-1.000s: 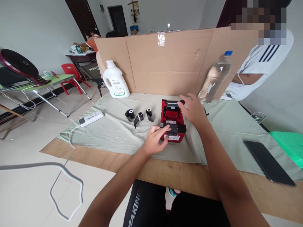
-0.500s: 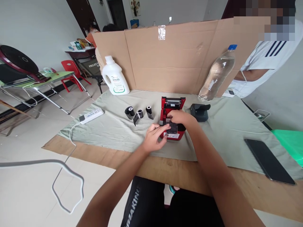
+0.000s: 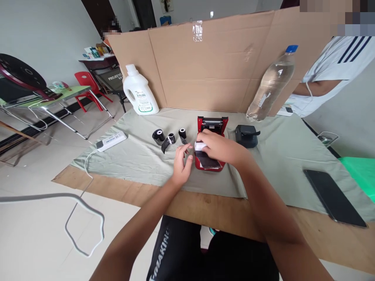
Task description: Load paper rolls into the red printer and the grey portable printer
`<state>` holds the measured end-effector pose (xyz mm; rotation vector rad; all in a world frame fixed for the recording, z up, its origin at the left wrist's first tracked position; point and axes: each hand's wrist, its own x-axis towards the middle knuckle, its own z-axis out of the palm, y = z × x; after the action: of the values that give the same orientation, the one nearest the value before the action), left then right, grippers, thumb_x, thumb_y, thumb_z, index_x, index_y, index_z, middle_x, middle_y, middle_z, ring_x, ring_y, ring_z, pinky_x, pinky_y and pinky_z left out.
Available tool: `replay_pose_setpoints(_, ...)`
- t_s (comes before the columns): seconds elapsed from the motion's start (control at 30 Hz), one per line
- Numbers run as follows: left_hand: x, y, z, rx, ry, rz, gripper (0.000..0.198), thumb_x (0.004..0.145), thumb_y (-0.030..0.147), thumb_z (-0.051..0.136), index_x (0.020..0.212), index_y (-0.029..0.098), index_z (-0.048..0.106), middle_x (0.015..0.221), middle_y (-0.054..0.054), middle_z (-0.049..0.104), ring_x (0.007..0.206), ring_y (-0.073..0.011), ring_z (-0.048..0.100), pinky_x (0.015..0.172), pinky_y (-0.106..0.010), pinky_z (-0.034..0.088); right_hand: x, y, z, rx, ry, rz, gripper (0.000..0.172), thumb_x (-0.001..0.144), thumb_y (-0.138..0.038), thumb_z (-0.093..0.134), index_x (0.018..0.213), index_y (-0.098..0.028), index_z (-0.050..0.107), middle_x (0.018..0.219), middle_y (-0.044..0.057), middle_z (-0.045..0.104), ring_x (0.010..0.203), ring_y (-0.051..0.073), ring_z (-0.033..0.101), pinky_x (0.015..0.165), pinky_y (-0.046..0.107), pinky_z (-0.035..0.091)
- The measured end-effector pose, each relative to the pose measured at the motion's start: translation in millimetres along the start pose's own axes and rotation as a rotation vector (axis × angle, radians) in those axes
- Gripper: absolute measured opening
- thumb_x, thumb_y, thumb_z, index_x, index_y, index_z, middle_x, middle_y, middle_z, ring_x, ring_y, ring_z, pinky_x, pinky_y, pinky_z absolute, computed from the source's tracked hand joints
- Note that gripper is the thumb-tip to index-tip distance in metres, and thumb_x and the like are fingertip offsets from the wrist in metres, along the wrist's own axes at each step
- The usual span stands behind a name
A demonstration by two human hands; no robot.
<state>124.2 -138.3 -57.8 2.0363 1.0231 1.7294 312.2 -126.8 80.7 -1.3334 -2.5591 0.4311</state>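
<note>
A small red and black printer sits on the cloth in front of me with its lid raised. My right hand reaches over it, fingers closed around a paper roll whose white end faces left. From this roll a dark strip hangs over the printer's front. My left hand is just left of the printer, fingers apart and holding nothing. Beyond it lie three dark rolls, one at the left, one in the middle and one at the right, with loose ends trailing.
A black device stands right of the printer. A white jug and a tilted clear bottle are near the cardboard screen. A power strip lies left, a dark phone right. Behind the screen is a person in white.
My right hand has lifted the roll, and its white end now shows. My left hand has moved left, away from the printer and the dark strip.
</note>
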Motion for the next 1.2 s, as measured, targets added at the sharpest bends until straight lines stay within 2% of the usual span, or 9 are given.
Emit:
replay_pose_setpoints(0.13,0.7,-2.6,-4.8,-0.214,0.066,-0.217,0.04,0.103,0.055,0.048,0.112,0.021,0.067,0.094,-0.004,0.068,0.086,-0.0179,0.062,0.081,-0.031,0.05,2.5,-27.1,15.3,0.06,0.026,-0.15,0.019,0.091,-0.002,0.054,0.1,-0.019,0.058,0.108,0.008,0.056,0.094,0.021,0.058,0.076,0.029,0.042)
replay_pose_setpoints(0.27,3.2,-2.1,-11.8,-0.254,0.086,-0.32,0.041,0.096,0.059,0.059,0.09,0.02,0.068,0.08,0.0,0.063,0.075,-0.0156,0.058,0.072,-0.027,0.047,9.7,-26.6,26.9,0.154,0.069,-0.195,0.019,0.091,-0.004,0.055,0.101,-0.02,0.059,0.108,0.007,0.057,0.095,0.02,0.058,0.078,0.03,0.043)
replay_pose_setpoints(0.43,0.7,-2.0,-9.3,-0.303,0.168,-0.269,0.038,0.097,0.057,0.059,0.111,0.023,0.067,0.097,-0.004,0.068,0.079,-0.016,0.062,0.071,-0.028,0.051,11.4,-19.8,23.6,0.312,0.108,-0.039,0.01,0.094,-0.03,0.062,0.096,-0.021,0.064,0.09,0.002,0.064,0.08,0.017,0.058,0.068,0.028,0.038)
replay_pose_setpoints(0.53,-0.6,-1.0,-5.8,-0.31,0.215,-0.206,0.036,0.097,0.053,0.062,0.118,0.025,0.064,0.113,-0.006,0.068,0.101,-0.0204,0.067,0.089,-0.033,0.055,12.2,-17.1,21.4,0.365,0.065,0.024,0.015,0.095,-0.033,0.059,0.095,-0.021,0.067,0.081,0.0,0.065,0.073,0.016,0.057,0.064,0.027,0.035)
replay_pose_setpoints(0.6,-0.2,-0.2,-5.2,-0.325,0.234,-0.213,0.036,0.097,0.051,0.063,0.122,0.026,0.063,0.116,-0.006,0.068,0.109,-0.0214,0.066,0.096,-0.035,0.054,13.7,-15.2,22.1,0.399,0.071,-0.017,0.012,0.092,-0.026,0.06,0.099,-0.021,0.069,0.084,0.0,0.066,0.073,0.015,0.057,0.065,0.027,0.036)
replay_pose_setpoints(0.73,2.0,-0.3,-7.0,-0.309,0.244,-0.275,0.034,0.097,0.05,0.064,0.117,0.024,0.066,0.111,-0.007,0.068,0.103,-0.0201,0.067,0.093,-0.034,0.056,18.8,-13.1,27.6,0.495,0.135,-0.101,0.019,0.088,-0.021,0.062,0.107,-0.022,0.068,0.094,0.0,0.068,0.076,0.014,0.056,0.069,0.027,0.039)
replay_pose_setpoints(0.93,4.5,1.5,-8.6,-0.33,0.276,-0.204,0.04,0.09,0.045,0.075,0.123,0.026,0.064,0.123,-0.008,0.066,0.113,-0.0208,0.066,0.099,-0.033,0.055,25.1,-12.9,35.6,0.718,0.21,-0.009,0.019,0.088,-0.03,0.062,0.105,-0.021,0.066,0.102,0.002,0.067,0.087,0.018,0.06,0.075,0.03,0.045)
replay_pose_setpoints(1.07,7.0,4.8,-9.2,-0.334,0.238,-0.264,0.037,0.092,0.048,0.072,0.12,0.023,0.066,0.114,-0.007,0.069,0.105,-0.0201,0.068,0.092,-0.032,0.056,24.3,-15.1,37.3,0.822,0.164,-0.039,0.019,0.084,-0.024,0.062,0.103,-0.022,0.064,0.099,0.001,0.066,0.084,0.016,0.061,0.071,0.029,0.046)
replay_pose_setpoints(1.2,9.0,4.5,-9.6,-0.345,0.268,-0.266,0.038,0.089,0.045,0.076,0.12,0.026,0.064,0.111,-0.005,0.068,0.095,-0.0162,0.068,0.076,-0.026,0.054,25.5,-20.0,40.7,0.909,0.195,0.051,0.019,0.085,-0.028,0.066,0.101,-0.02,0.062,0.092,0.0,0.065,0.079,0.015,0.062,0.072,0.03,0.049)
